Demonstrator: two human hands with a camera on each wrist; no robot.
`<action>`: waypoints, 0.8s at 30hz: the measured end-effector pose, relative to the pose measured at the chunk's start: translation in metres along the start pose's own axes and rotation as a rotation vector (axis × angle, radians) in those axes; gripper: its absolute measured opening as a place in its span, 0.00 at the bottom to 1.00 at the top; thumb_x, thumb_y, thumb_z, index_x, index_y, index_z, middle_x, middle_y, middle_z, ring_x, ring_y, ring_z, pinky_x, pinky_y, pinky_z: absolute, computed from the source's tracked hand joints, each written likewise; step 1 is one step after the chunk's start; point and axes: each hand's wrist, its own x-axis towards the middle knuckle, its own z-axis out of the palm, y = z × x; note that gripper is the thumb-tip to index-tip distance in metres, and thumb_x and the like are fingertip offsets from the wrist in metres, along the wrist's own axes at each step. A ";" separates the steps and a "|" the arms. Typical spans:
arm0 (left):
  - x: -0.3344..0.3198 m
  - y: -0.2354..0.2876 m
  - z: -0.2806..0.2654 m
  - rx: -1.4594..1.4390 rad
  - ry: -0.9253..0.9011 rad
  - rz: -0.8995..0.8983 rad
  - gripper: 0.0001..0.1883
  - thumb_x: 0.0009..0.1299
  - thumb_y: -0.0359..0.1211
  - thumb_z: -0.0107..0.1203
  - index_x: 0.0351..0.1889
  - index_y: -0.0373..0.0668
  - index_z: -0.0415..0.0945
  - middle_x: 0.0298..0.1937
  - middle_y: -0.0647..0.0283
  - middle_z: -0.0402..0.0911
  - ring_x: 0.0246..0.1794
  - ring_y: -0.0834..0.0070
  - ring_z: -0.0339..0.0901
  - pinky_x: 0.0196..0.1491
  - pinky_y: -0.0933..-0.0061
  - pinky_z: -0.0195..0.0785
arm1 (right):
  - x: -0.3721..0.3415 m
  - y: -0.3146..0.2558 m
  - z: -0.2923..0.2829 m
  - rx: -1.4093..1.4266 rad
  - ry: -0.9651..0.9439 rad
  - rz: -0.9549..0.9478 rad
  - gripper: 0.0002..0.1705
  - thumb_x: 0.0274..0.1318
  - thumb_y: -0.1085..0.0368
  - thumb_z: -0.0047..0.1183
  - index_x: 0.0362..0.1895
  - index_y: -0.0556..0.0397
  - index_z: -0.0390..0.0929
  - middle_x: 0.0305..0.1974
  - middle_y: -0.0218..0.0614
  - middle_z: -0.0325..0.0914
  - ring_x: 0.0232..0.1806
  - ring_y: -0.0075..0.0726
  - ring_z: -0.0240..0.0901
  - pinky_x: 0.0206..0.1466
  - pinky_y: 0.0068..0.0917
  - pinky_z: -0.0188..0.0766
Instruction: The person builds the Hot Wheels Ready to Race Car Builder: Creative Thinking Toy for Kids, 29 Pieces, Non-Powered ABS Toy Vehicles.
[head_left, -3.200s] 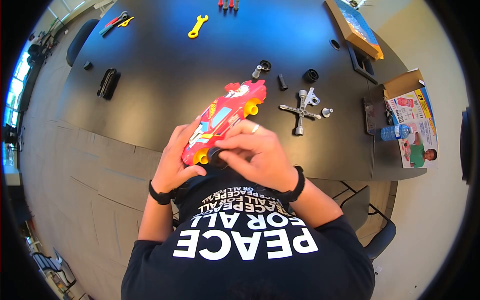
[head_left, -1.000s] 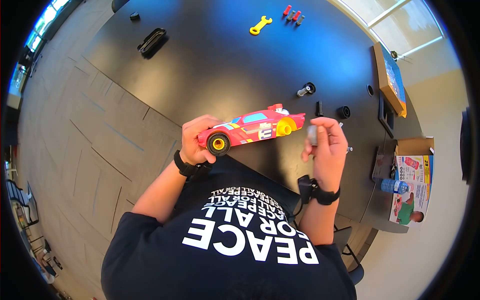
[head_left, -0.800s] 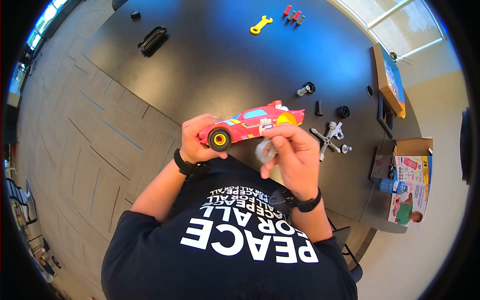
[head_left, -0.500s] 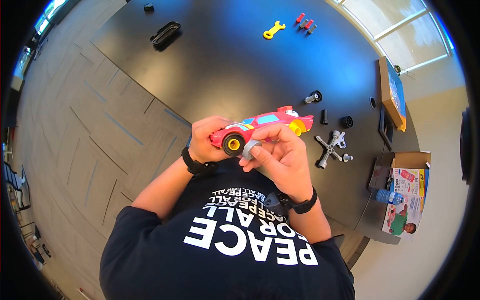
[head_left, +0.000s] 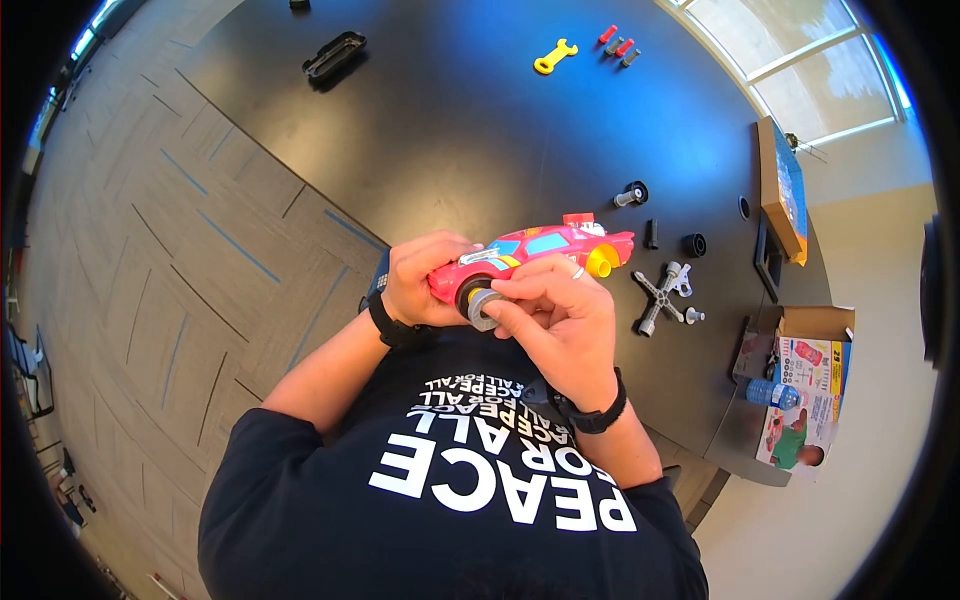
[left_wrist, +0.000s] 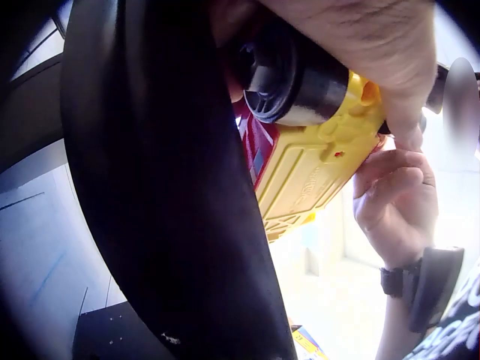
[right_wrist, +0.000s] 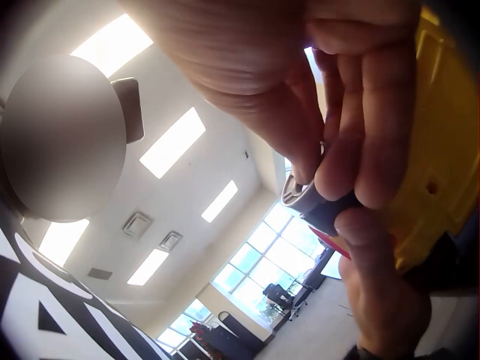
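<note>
Obscured items, relative to red toy car (head_left: 542, 244).
Nose (head_left: 443, 287): partly covered by left hand (head_left: 422, 285). Front wheel (head_left: 465, 289): partly behind gray ring (head_left: 482, 316), itself partly covered by right hand (head_left: 562, 325). Beyond car, leftward: 1 black piece (head_left: 299, 4), cut by top edge. Right of car: box (head_left: 803, 365), fine print illegible.

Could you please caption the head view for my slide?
Left hand grips red toy car; right hand holds gray round piece at its wheel.

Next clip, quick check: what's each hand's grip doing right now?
Left grip: closed, holding the red toy car by its front end.
Right grip: closed, pinching a grey ring-shaped part near the car's front.
</note>
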 end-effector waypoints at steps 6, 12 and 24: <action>0.002 0.003 -0.003 -0.018 -0.010 -0.011 0.33 0.56 0.51 0.86 0.46 0.33 0.89 0.41 0.49 0.92 0.39 0.56 0.93 0.45 0.64 0.85 | 0.001 -0.006 0.006 -0.326 0.037 -0.187 0.10 0.62 0.79 0.73 0.47 0.62 0.92 0.44 0.35 0.87 0.36 0.25 0.87 0.36 0.21 0.84; 0.001 -0.001 -0.003 -0.003 -0.026 0.034 0.44 0.48 0.58 0.90 0.51 0.33 0.87 0.41 0.50 0.92 0.38 0.57 0.93 0.44 0.65 0.85 | 0.001 -0.009 0.008 -0.312 0.063 -0.164 0.09 0.62 0.79 0.73 0.47 0.61 0.92 0.43 0.36 0.87 0.36 0.27 0.86 0.37 0.23 0.83; 0.004 0.005 -0.003 -0.007 -0.020 -0.010 0.33 0.61 0.54 0.83 0.46 0.32 0.88 0.41 0.47 0.92 0.39 0.55 0.93 0.44 0.63 0.85 | 0.006 -0.002 0.011 -0.571 0.028 -0.419 0.14 0.60 0.77 0.74 0.50 0.59 0.92 0.44 0.37 0.83 0.35 0.36 0.82 0.41 0.31 0.80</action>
